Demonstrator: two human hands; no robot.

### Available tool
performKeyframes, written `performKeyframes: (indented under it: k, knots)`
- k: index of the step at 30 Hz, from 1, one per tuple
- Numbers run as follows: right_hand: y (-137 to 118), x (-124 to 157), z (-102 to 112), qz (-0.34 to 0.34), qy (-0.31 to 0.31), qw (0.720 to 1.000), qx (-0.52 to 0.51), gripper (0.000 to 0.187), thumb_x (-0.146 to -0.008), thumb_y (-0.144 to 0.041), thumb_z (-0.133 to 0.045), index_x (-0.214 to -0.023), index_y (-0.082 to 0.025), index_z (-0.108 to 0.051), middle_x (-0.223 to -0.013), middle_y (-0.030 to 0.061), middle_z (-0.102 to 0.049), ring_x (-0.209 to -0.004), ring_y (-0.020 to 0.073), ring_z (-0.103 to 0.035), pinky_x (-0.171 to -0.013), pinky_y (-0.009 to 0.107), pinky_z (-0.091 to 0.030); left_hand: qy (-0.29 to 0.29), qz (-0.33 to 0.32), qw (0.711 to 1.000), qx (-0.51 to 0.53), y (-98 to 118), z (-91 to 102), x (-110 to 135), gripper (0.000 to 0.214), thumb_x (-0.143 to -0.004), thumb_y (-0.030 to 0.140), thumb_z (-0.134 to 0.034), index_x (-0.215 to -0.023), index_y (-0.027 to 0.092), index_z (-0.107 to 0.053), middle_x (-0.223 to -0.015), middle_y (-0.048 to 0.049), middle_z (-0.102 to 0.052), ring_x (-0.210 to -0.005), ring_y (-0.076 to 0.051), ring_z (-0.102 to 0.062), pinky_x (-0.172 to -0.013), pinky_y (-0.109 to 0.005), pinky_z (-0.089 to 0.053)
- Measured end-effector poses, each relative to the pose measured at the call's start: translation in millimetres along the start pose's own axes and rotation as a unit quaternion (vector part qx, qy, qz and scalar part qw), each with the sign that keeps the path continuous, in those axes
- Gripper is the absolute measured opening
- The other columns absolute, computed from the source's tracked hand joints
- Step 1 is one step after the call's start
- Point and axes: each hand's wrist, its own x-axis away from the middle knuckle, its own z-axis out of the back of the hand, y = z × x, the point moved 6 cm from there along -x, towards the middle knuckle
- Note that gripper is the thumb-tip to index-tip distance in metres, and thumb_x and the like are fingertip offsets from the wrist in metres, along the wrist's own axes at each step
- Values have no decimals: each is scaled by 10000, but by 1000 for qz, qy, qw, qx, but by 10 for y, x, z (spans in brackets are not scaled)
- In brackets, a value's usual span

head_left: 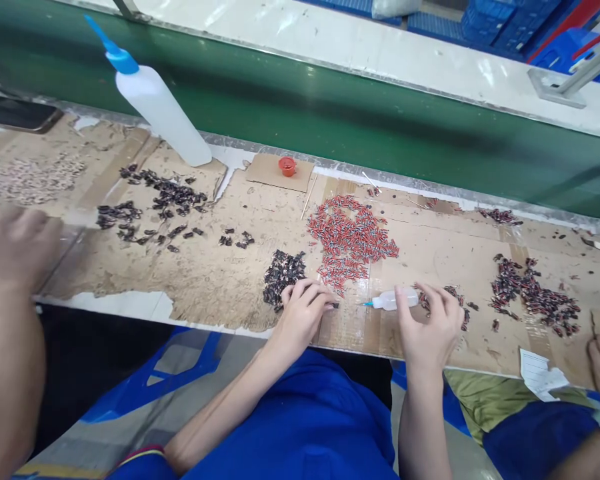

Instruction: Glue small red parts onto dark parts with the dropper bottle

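Observation:
My left hand rests low over the cardboard, its fingertips pinched on a small black part. Right beside those fingers is a heap of small black parts. Between thumb and fingers, my right hand has a small translucent squeeze bottle with a thin blue tip, lying nearly level and pointing left toward my left hand. Just beyond both hands spreads a pile of small red-and-dark pieces. Behind the fingers of my right hand, more dark pieces are partly hidden.
A large white bottle with a blue nozzle stands at the back left. Nearby are a red cap, a phone and scattered black parts. At right lies another dark-red pile. Co-workers' hands flank me left and right.

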Motion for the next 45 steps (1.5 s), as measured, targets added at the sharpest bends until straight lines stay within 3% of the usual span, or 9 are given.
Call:
performKeyframes:
  k: [5,8,11,18,24,31,35,39,45]
  knots:
    - [-540,19,-345,218,-194,950,-112,98,-879,-216,-626,-826,-220,-708,-857,51,-704,-883,229,-534,-821,380,-467,56,-5,997,49,-1,215,7,151,-942,161,-535,-889,224,-662,-832,16,-755,-937,-183,-626,-833,-344,-331]
    - [-645,49,-598,236,-281,924,-109,106,-865,-171,-630,-805,-211,-708,-823,53,-706,-890,247,-512,-801,393,-476,80,12,995,54,-40,324,6,133,-941,208,-551,-885,225,-671,-827,13,-755,-882,-169,-649,-821,-335,-353]
    - [-624,45,-766,207,-316,923,-70,122,-854,-159,-629,-773,-198,-711,-791,75,-699,-892,271,-502,-785,420,-487,86,32,994,54,-88,344,17,144,-946,250,-547,-934,240,-690,-847,3,-755,-867,-172,-652,-824,-343,-372]
    - [-608,-5,-762,161,-333,924,-101,102,-818,-126,-656,-748,-191,-692,-795,77,-702,-897,270,-571,-802,418,-518,73,38,990,116,-126,267,27,158,-927,198,-561,-976,239,-705,-854,-14,-748,-906,-191,-626,-839,-351,-422]
    - [-517,34,-554,14,-318,904,-285,75,-854,-184,-604,-875,-202,-674,-859,37,-727,-698,165,-668,-679,306,-559,48,52,988,136,-105,197,-25,169,-926,193,-557,-1009,232,-699,-909,-27,-756,-933,-196,-628,-860,-360,-445]
    - [-609,201,-441,40,-291,896,-333,125,-903,-202,-536,-922,-221,-658,-951,63,-665,-924,183,-643,-768,306,-550,51,41,990,126,18,141,-67,191,-934,222,-552,-1061,238,-693,-912,-32,-757,-930,-197,-622,-846,-362,-447]
    - [-524,186,-423,66,-240,929,-275,153,-932,-193,-502,-974,-218,-648,-951,71,-676,-934,203,-626,-824,355,-525,58,55,992,93,29,133,-60,179,-933,225,-555,-1028,242,-705,-877,-24,-758,-917,-194,-623,-844,-360,-426]
    - [-460,187,-189,150,-179,962,-141,157,-923,-185,-536,-980,-222,-678,-937,79,-682,-955,246,-537,-863,411,-464,68,73,993,68,-26,157,-33,182,-935,225,-547,-1009,242,-712,-876,-25,-757,-910,-192,-621,-846,-362,-413]
    - [-410,504,-69,215,-240,947,12,178,-886,-165,-596,-971,-272,-711,-1028,88,-656,-1013,281,-484,-778,397,-417,68,72,992,74,-42,170,-6,185,-922,222,-558,-1012,253,-716,-865,-24,-757,-912,-201,-620,-841,-371,-414]
